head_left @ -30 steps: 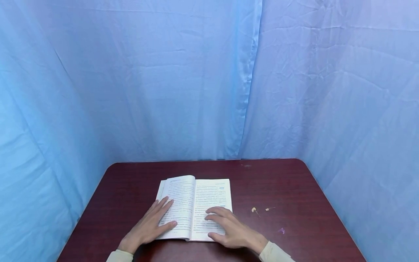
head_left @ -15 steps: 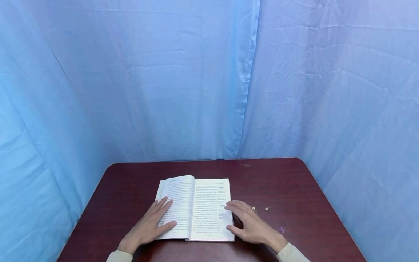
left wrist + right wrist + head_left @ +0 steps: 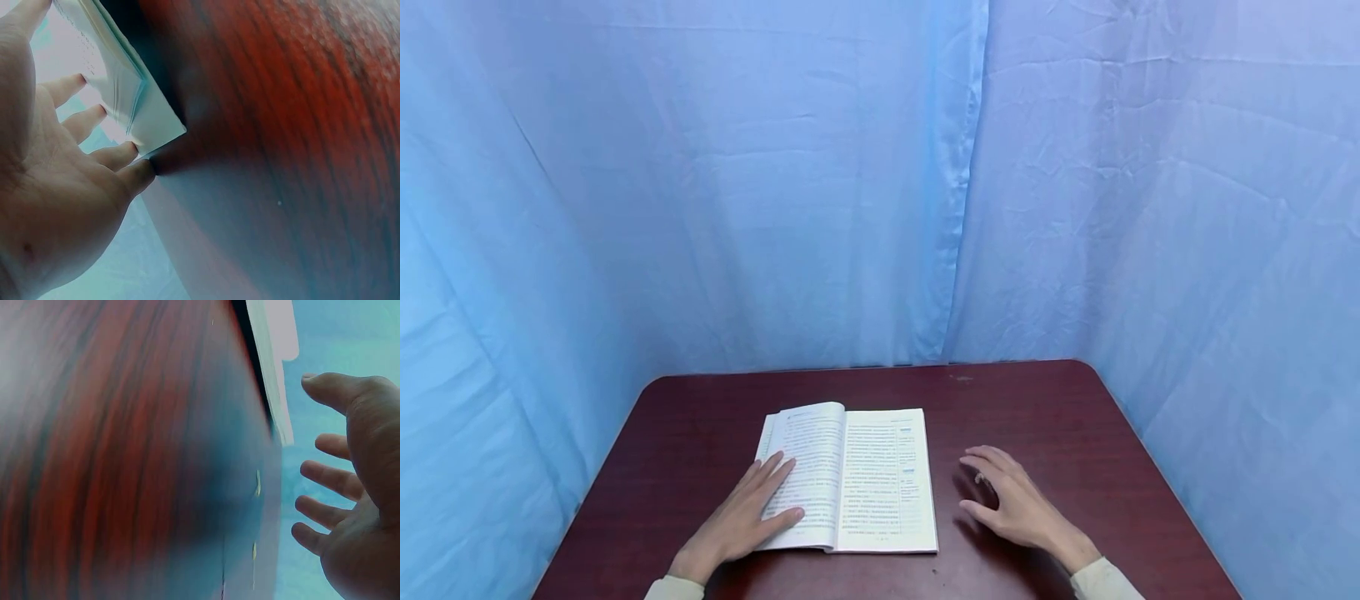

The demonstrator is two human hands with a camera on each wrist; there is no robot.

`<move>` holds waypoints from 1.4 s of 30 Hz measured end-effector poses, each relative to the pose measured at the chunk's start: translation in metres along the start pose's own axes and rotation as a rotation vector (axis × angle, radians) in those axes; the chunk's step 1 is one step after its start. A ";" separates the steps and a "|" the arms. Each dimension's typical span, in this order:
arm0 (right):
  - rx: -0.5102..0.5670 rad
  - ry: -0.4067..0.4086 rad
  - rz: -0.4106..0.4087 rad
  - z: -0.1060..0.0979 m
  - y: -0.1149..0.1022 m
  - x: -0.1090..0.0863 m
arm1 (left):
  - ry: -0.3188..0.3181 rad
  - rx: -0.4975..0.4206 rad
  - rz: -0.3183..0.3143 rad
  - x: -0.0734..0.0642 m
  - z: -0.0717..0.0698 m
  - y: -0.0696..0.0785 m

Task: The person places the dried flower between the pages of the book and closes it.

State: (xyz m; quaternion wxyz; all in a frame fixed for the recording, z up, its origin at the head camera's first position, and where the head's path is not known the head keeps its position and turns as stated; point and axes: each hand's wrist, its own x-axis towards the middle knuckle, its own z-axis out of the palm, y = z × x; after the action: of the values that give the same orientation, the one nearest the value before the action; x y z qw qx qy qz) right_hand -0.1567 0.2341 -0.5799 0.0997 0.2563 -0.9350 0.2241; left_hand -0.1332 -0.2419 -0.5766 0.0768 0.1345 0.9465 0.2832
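Observation:
An open book [image 3: 883, 467] with printed pages lies on the table. My left hand [image 3: 741, 512] rests on its left page, fingers spread and straight; the left wrist view shows those fingers [image 3: 84, 125] along the book's page edges [image 3: 125, 94]. To the right of the book, my right hand [image 3: 1018, 504] hovers over the table with loosely bent fingers and holds nothing. A small pale dried flower [image 3: 979, 477] shows between its thumb and forefinger. The right wrist view shows two small dried flowers [image 3: 257, 484] on the table, apart from the fingers [image 3: 328, 478].
The dark red wooden table [image 3: 1037, 408] has rounded far corners. Blue curtains [image 3: 775, 208] hang behind it and along both sides. A thin stem-like line [image 3: 223, 569] appears low in the right wrist view.
My right hand has moved rightward off the book's right page to the table beside it, where it now covers most of the small flowers. The left hand and book stay put.

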 end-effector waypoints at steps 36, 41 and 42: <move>-0.058 0.103 0.063 0.003 0.040 -0.016 | 0.015 -0.030 0.002 0.000 -0.001 0.003; -0.047 0.108 0.069 0.003 0.040 -0.013 | 0.013 -0.033 -0.004 -0.001 0.000 0.002; -0.043 0.112 0.068 0.003 0.040 -0.012 | 0.010 -0.031 -0.008 -0.001 0.000 0.002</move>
State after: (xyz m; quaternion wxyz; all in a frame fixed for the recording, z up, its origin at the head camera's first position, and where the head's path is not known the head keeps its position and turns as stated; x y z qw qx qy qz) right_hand -0.1674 0.2686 -0.6013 0.1495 0.2095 -0.9407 0.2211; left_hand -0.1322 -0.2409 -0.5756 0.0754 0.1280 0.9428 0.2983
